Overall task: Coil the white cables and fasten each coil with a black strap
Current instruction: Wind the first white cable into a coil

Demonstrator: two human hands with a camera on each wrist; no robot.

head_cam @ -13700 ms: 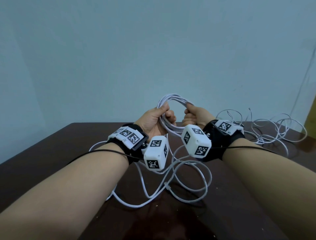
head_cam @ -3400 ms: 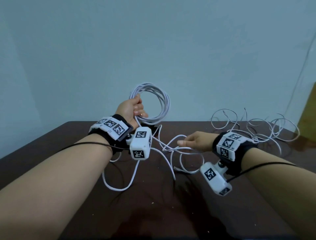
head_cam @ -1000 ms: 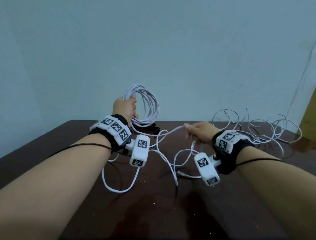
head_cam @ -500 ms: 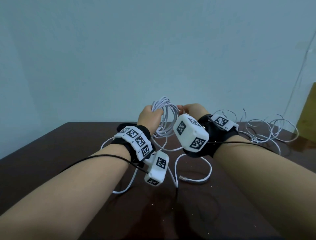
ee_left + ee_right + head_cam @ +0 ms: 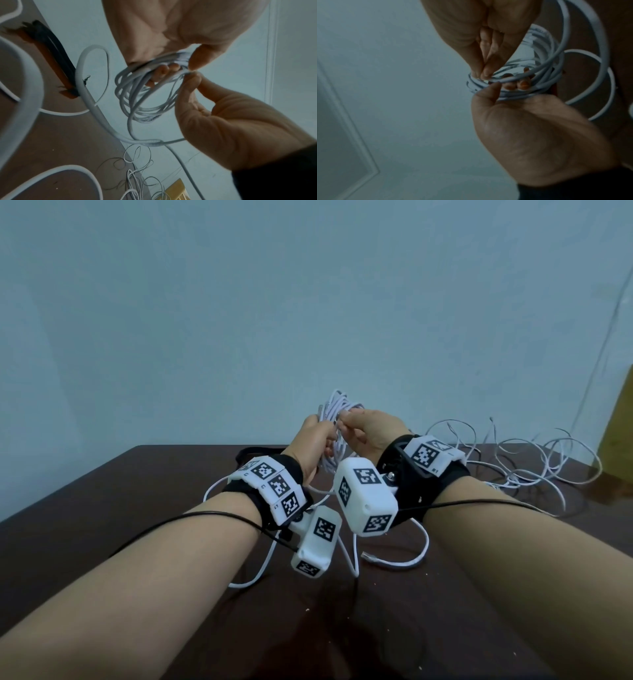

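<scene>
I hold a coil of white cable [image 5: 337, 405] upright above the dark table, between both hands. My left hand [image 5: 313, 436] grips the bundle of loops from the left. My right hand [image 5: 370, 428] pinches a strand against the top of the coil. In the left wrist view the coil [image 5: 145, 112] hangs between my left hand [image 5: 223, 121] and right hand [image 5: 171, 27]. The right wrist view shows my right hand [image 5: 530, 128], thumb laid over the coil [image 5: 539, 93]. The uncoiled tail [image 5: 394, 565] lies on the table below. Black straps [image 5: 245, 455] lie behind my left wrist.
A second white cable [image 5: 534, 460] lies in a loose tangle at the back right of the brown table [image 5: 137, 508]. A yellowish wooden object [image 5: 620, 433] stands at the right edge. A pale wall rises right behind the table.
My right hand has carried a strand from the right up to the coil and joined my left hand. The coil moved toward the middle, and the loose tail on the table is shorter.
</scene>
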